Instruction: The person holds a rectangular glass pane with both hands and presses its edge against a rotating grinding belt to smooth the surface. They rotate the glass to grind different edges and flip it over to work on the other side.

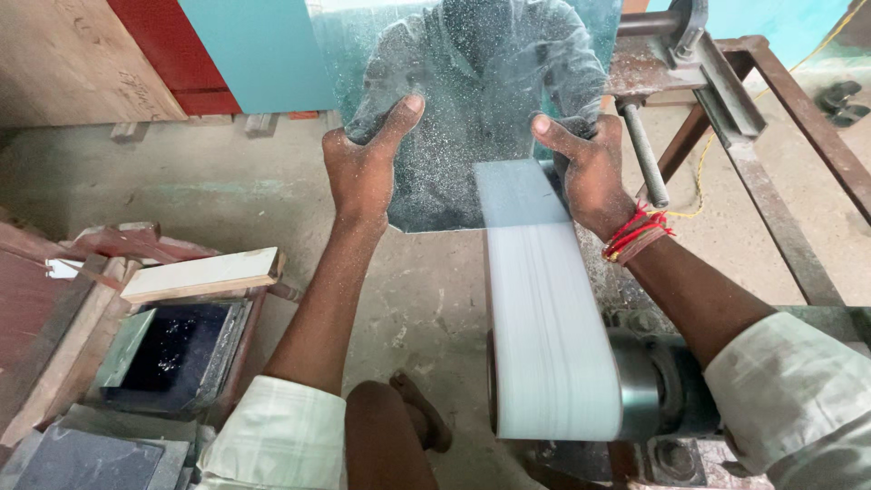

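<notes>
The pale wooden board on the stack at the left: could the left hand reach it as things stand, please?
Probably not right now: the left hand grips the mirror pane, though nothing blocks the way to the pale wooden board.

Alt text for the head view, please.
Both bare hands, left hand and right hand, hold a dusty rectangular mirror pane by its side edges, its lower edge against a pale sanding belt on a rusty metal machine frame.

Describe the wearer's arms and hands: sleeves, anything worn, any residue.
Both hands are bare, no gloves. The left hand and forearm are speckled with fine pale dust. The right hand has red threads and a band at the wrist. Pale, light-coloured sleeves are pushed up both forearms.
</notes>
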